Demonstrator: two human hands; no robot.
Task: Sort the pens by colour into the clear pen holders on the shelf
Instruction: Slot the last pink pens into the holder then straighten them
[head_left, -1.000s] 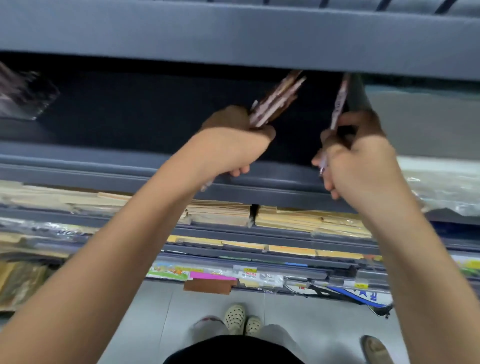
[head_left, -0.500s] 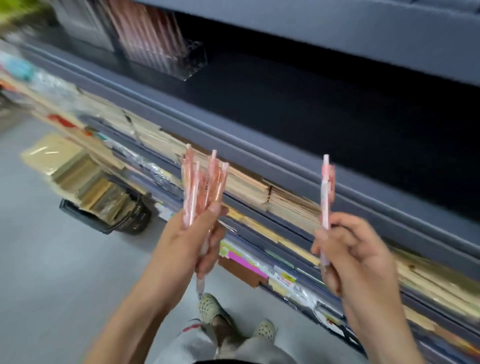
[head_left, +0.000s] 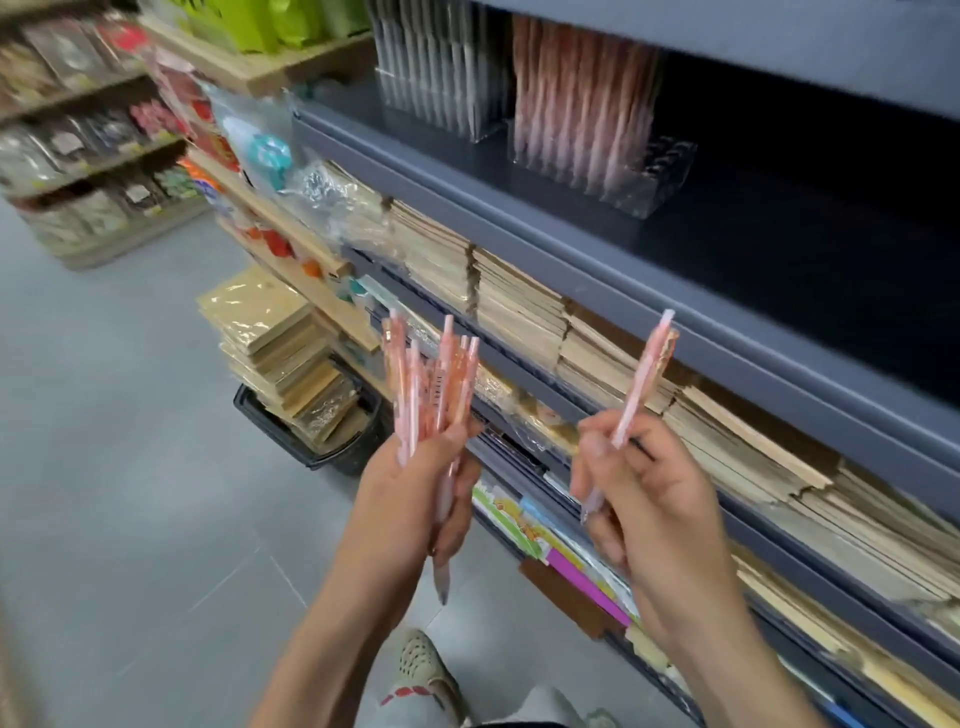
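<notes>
My left hand (head_left: 415, 499) grips a bunch of several pink pens (head_left: 434, 384), their caps fanned upward. My right hand (head_left: 644, 493) pinches a single pink pen (head_left: 641, 382), tilted up to the right. On the dark shelf (head_left: 753, 218) above stands a clear pen holder (head_left: 602, 176) with a row of pink pens in its left part and empty slots at its right end. To its left is a second clear holder (head_left: 441, 83) filled with grey pens. Both hands hover well below the holders, in front of the lower shelves.
Stacks of tan notebooks (head_left: 524, 306) fill the shelf under the holders. A black basket (head_left: 322, 447) piled with wrapped notebooks stands on the grey floor to the left. Further shelves with packaged goods run along the back left. My feet show at the bottom.
My hands came down from inside the shelf, still with the pens. My view swung left, so both clear holders now show at the top.
</notes>
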